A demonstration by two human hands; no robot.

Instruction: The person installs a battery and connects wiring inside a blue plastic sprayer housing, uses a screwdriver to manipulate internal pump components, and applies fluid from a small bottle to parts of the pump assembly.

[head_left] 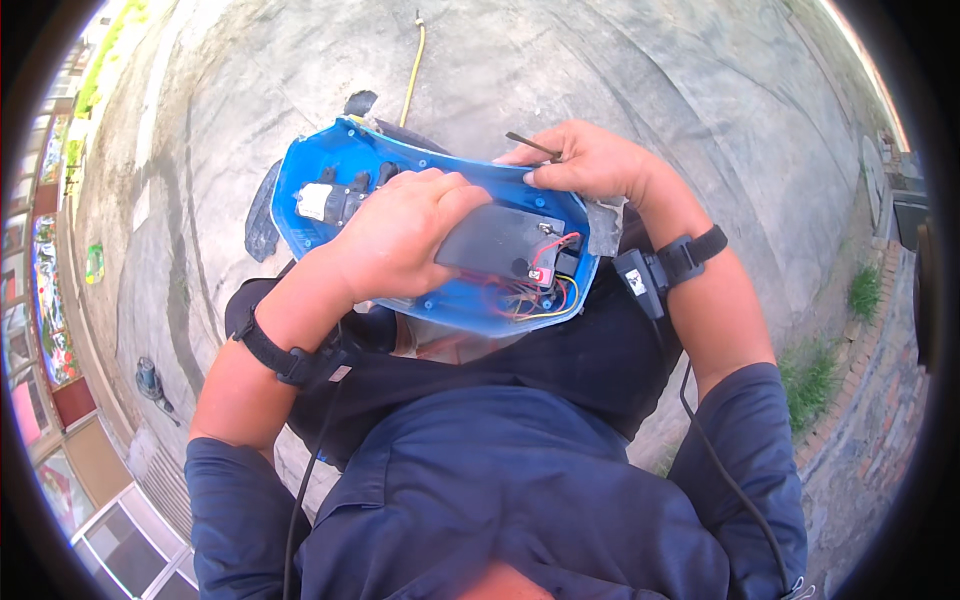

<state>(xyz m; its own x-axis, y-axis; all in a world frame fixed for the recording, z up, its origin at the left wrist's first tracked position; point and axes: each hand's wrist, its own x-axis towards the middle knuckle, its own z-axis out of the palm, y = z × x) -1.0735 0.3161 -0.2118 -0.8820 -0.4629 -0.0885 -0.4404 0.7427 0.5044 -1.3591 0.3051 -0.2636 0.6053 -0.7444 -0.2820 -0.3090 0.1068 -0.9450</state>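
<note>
A blue plastic housing (300,175) lies open across my lap, its inside facing up. It holds a black flat block (495,240), a small white-and-black part (320,200) at its left end and a bundle of red, yellow and black wires (535,290) near its right end. My left hand (395,235) lies on the middle of the housing, fingers pressing the top of the black block. My right hand (590,160) grips the housing's far right rim and pinches a thin dark metal tool (530,143) that sticks out to the left.
Bare concrete ground surrounds me. A yellow hose (413,70) runs away ahead. A dark rubbery piece (262,215) lies left of the housing. A small dark tool (150,380) sits on the ground at lower left. Grass and brick edging (850,340) run along the right.
</note>
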